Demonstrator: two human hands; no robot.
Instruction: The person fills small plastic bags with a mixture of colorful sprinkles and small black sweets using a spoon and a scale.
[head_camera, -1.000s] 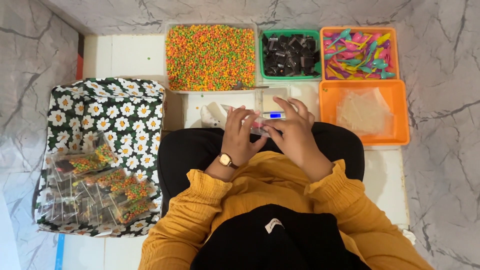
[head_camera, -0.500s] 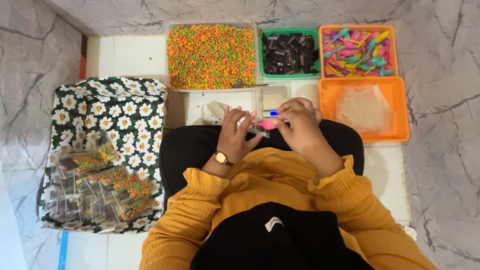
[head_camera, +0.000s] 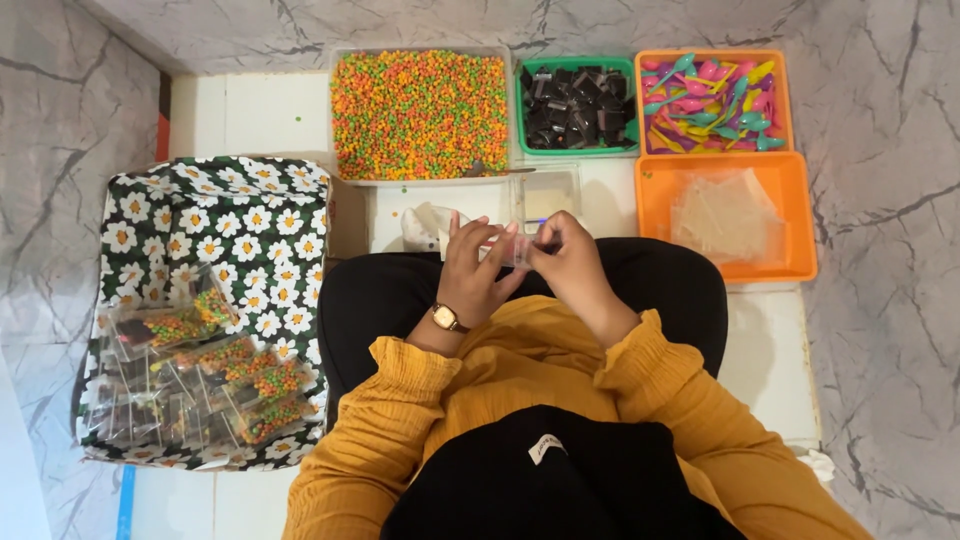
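Clear plastic, a small bag (head_camera: 517, 248), is pinched between both hands over the lap: the left hand (head_camera: 478, 268) closes finger and thumb on its left edge with the other fingers fanned upward, and the right hand (head_camera: 572, 255) grips its right edge with curled fingers. A second ago the hands sat further out over the small scale (head_camera: 545, 195), and half a second ago something pink showed between the fingers; now they have drawn back toward the body, the scale lies uncovered, and the pink item no longer shows, so the bag seems to be at a filling or closing stage rather than a weighing one. Just ahead of the hands, the tub (head_camera: 420, 178) of orange and green pellets, the green bin (head_camera: 575, 152) of dark pieces, the spoon bin (head_camera: 715, 150) and the orange tray (head_camera: 800, 270) of empty bags form a tight row, leaving little room forward. To the left, well apart, filled packets (head_camera: 200, 375) lie on the floral tray (head_camera: 215, 215). Free room is mostly above the lap and on the white floor strip (head_camera: 765, 350) at the right.
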